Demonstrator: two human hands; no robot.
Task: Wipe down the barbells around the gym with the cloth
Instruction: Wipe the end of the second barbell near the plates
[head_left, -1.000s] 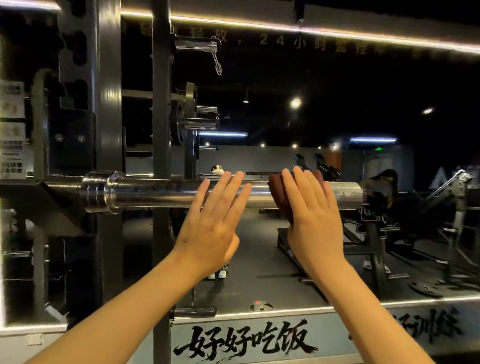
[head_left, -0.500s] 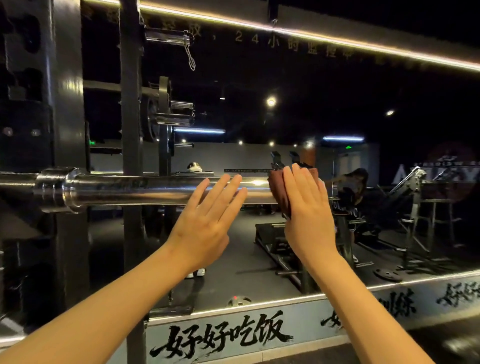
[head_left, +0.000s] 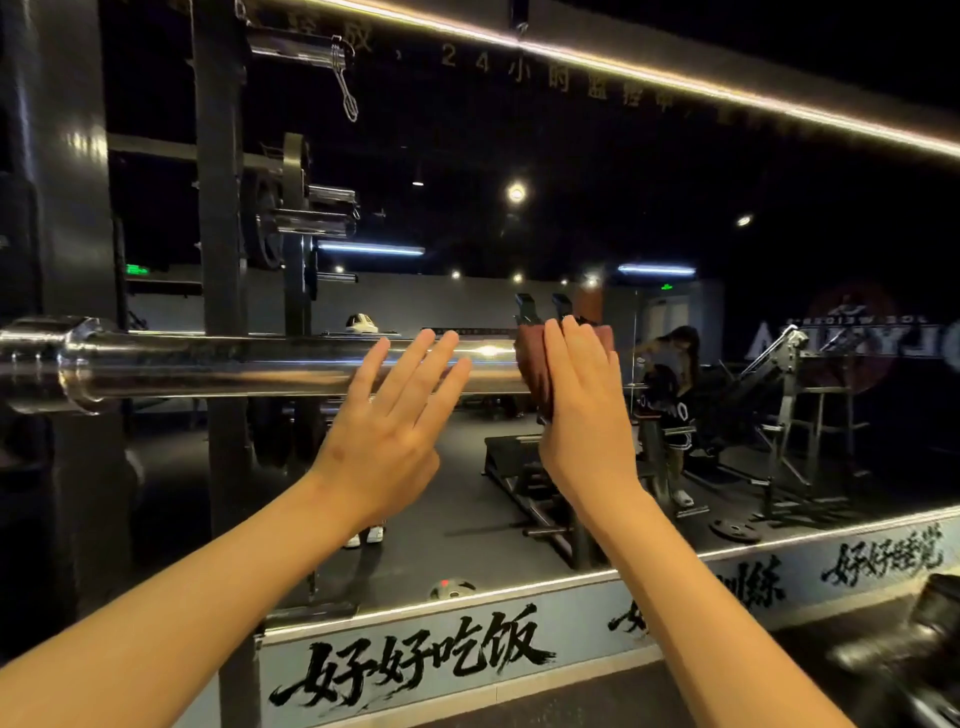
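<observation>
Lying level left-right, barbell (head_left: 234, 364), cloth (head_left: 535, 364) at end

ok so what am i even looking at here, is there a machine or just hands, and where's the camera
No machine here: these are a person's two bare hands, filmed by one camera worn on their head, looking forward and down. The shiny horizontal tube is the end of a barbell on a dark rack. The right hand presses a dark red cloth against the bar's end with straight fingers. The left hand is open and flat at the bar, holding nothing. Behind is a big mirror reflecting the gym.
</observation>
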